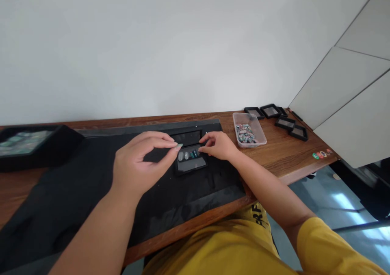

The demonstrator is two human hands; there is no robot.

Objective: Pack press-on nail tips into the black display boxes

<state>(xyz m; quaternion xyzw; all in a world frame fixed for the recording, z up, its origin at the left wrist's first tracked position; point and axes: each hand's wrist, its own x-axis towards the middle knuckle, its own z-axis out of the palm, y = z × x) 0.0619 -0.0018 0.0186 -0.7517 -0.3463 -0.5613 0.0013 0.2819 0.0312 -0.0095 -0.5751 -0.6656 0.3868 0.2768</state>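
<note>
My left hand (137,157) is closed in a pinch, thumb against forefinger, on a small pale green press-on nail (179,146). It hovers just left of an open black case (191,170) lying on the dark mat. Inside the case runs a row of oval press-on nails (186,156), clear ones at the left and dark blue-green ones at the right. My right hand (217,146) is at the right end of this row. Its thumb and forefinger are curled, with a small gap between the tips; the thumb touches or nearly touches the case.
A clear plastic tub (250,129) of many colourful nails stands right of the mat (115,210). Several black frame-like boxes (270,111) lie behind and beside it. Round stickers (319,154) mark the table's right edge. A larger black box (30,147) is at far left.
</note>
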